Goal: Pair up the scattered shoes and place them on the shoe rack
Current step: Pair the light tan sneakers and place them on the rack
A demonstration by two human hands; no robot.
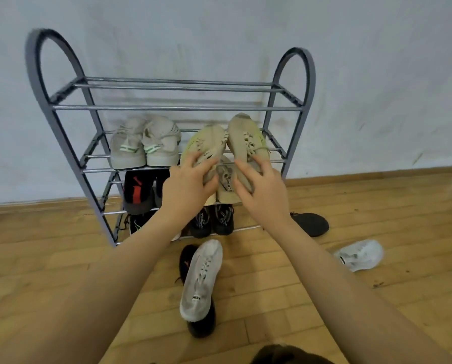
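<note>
**Beige sneakers gripped at the rack's second shelf**

The left hand [190, 183] curls its fingers over the heel end of the left beige sneaker [206, 145], and the right hand [261, 191] wraps the heel end of the right beige sneaker [245, 137]. Both shoes point toes toward twelve o'clock over the second tier of the grey metal shoe rack [70, 143]. At nine o'clock from them on that tier sits a pair of grey sneakers [144, 145]. On the wooden floor [49, 258] at six o'clock a white sneaker [201, 277] lies across a black shoe [201, 324]. At four o'clock lie another white sneaker [361, 254] and a black shoe [311, 223].
</note>
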